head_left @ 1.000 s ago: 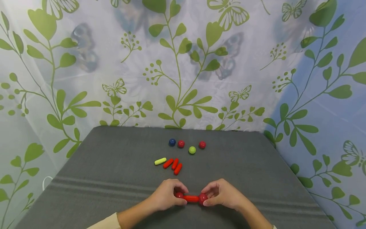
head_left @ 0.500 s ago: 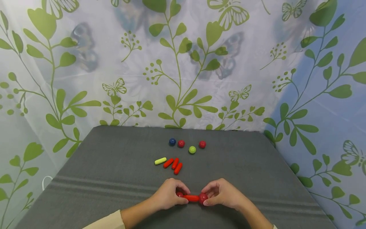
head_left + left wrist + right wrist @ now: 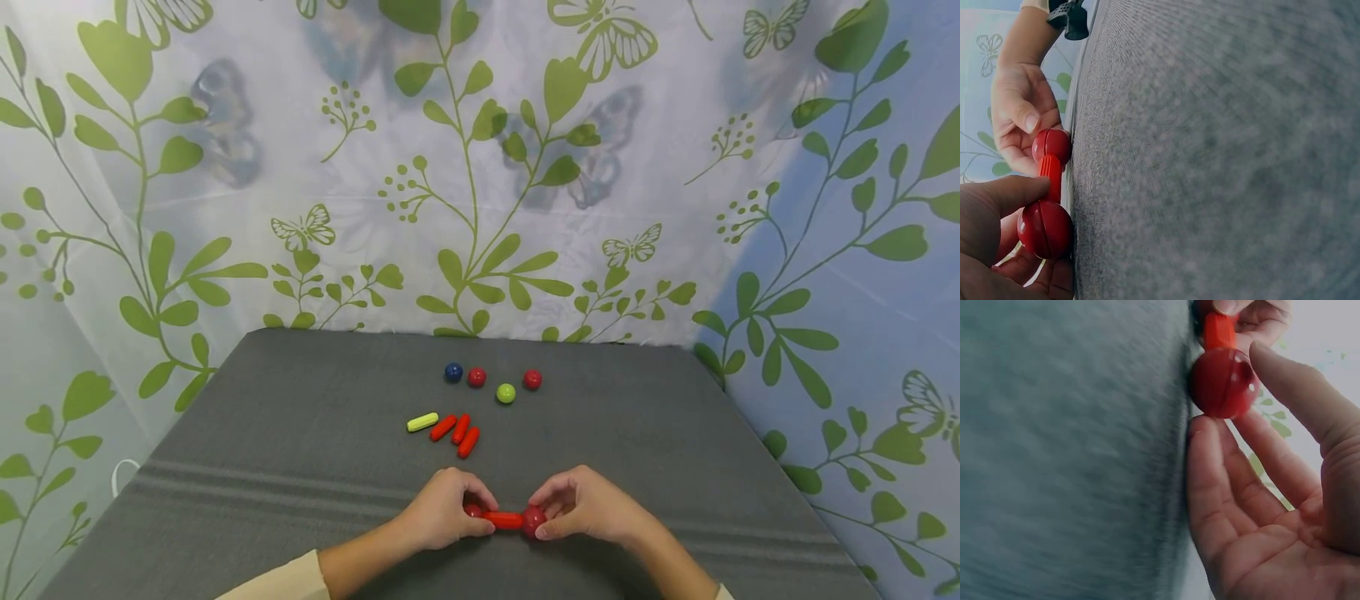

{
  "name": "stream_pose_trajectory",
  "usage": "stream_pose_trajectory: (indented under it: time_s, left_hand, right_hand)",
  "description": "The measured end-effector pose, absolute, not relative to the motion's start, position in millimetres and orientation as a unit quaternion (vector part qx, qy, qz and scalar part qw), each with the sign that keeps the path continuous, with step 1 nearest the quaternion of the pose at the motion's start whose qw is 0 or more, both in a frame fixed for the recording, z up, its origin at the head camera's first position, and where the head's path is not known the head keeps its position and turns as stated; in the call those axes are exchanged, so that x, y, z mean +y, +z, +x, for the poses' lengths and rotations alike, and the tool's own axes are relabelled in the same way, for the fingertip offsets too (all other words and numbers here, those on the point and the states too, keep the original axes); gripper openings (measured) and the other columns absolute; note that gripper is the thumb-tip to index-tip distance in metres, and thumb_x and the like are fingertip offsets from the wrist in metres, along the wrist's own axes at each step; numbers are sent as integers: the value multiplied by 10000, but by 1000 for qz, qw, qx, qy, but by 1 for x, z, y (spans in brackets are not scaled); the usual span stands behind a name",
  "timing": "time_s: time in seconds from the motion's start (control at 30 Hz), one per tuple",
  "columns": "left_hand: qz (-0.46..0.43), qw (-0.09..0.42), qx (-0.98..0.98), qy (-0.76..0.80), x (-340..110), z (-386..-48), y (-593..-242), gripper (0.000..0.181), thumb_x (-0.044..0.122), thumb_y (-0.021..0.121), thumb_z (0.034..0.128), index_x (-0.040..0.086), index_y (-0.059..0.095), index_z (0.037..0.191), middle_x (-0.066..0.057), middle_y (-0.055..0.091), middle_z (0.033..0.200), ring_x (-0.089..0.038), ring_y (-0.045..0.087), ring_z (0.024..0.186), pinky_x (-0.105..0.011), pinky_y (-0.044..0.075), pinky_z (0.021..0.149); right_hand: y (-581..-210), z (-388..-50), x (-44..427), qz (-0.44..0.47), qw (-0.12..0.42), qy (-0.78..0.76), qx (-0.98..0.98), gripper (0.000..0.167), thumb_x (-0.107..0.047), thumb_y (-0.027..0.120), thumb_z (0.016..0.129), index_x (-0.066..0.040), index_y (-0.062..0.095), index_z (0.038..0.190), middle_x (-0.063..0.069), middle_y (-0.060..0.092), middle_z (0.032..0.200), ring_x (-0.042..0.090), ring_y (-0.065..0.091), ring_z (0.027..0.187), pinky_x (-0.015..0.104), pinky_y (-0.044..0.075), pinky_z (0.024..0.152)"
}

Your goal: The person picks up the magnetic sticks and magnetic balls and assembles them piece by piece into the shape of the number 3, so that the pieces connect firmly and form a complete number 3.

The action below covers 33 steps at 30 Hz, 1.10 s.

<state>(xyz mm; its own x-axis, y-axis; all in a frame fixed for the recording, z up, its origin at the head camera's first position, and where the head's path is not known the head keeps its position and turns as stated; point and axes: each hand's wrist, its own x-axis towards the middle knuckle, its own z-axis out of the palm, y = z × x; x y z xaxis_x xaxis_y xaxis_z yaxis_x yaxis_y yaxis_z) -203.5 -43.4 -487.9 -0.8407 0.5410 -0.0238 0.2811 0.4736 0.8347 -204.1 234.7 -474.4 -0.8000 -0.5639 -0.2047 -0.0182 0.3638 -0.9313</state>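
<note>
A short red stick [image 3: 506, 521] lies between two glossy red balls, joining them in a dumbbell shape near the front of the grey table. My left hand [image 3: 441, 512] pinches the stick's left part, its thumb on the stick in the left wrist view; the left ball [image 3: 1046, 230] sits inside the curl of its fingers, mostly covered in the head view. At the other end, my right hand [image 3: 596, 510] holds the right ball [image 3: 1224, 383] between thumb and fingers. Its remaining fingers extend loosely behind and below the ball.
Beyond the hands lie a yellow-green stick [image 3: 422, 422] and several red sticks [image 3: 443, 428]. Farther back rest a blue ball [image 3: 453, 372], two red balls [image 3: 477, 377] and a lime green ball [image 3: 506, 393]. A leaf-patterned curtain [image 3: 337, 183] surrounds the grey table [image 3: 637, 433].
My left hand has shifted slightly right, its fingertips now farther along the stick. The right hand keeps its hold on the right ball, nearly still. Loose balls and sticks stay put.
</note>
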Motion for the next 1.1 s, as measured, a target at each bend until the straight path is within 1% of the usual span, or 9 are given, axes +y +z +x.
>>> stream_pose_trajectory:
  time_s: [0.2, 0.4, 0.53, 0.63, 0.77, 0.87, 1.1]
  left_hand:
    - [242, 149, 845, 452, -43, -203, -487, 132, 124, 864, 800, 183, 804, 902, 111, 686, 825, -55, 555, 754, -211, 454, 675]
    - [236, 162, 845, 452, -44, -204, -486, 136, 127, 861, 808, 191, 806, 914, 112, 683, 819, -63, 543, 747, -220, 437, 669]
    - [233, 167, 844, 453, -44, -204, -485, 137, 126, 861, 807, 193, 804, 912, 108, 681, 814, -74, 542, 753, -221, 429, 671]
    - [232, 167, 844, 453, -44, -204, -485, 140, 121, 863, 804, 192, 802, 908, 105, 679, 810, -77, 540, 754, -223, 424, 668]
    - [233, 171, 844, 452, -44, -206, -486, 142, 120, 864, 804, 200, 798, 901, 107, 674, 806, -63, 537, 740, -221, 425, 659]
    - [235, 171, 843, 452, -44, -206, -486, 139, 122, 864, 803, 202, 797, 894, 105, 672, 797, -54, 532, 722, -217, 424, 647]
    - [233, 177, 840, 458, -43, -205, -486, 142, 114, 863, 802, 196, 795, 895, 100, 674, 803, -55, 536, 721, -217, 425, 650]
  right_hand:
    - [-469, -227, 230, -217, 231, -487, 814, 320, -164, 855, 831, -15, 763, 1098, 123, 770, 952, 164, 717, 779, 273, 588, 705]
    - [-462, -261, 218, -250, 204, -454, 831, 341, -214, 845, 850, -16, 760, 1115, 144, 776, 1017, 173, 741, 833, 275, 591, 744]
    - [-462, -285, 210, -279, 181, -425, 842, 325, -242, 838, 863, -54, 768, 1118, 94, 781, 1023, 180, 744, 875, 271, 594, 770]
    - [-464, -300, 204, -297, 169, -410, 845, 311, -246, 842, 860, -73, 774, 1110, 67, 780, 1029, 153, 740, 885, 265, 593, 789]
    - [-466, -315, 194, -323, 168, -406, 838, 306, -225, 846, 856, -53, 771, 1099, 114, 772, 1072, 112, 736, 908, 261, 595, 811]
    - [-467, -323, 185, -347, 170, -396, 833, 303, -222, 846, 856, -56, 772, 1098, 115, 765, 1098, 120, 735, 935, 260, 594, 827]
    - [-467, -336, 172, -364, 165, -376, 836, 273, -210, 857, 842, -124, 784, 1092, -5, 740, 1118, 185, 702, 1010, 297, 591, 872]
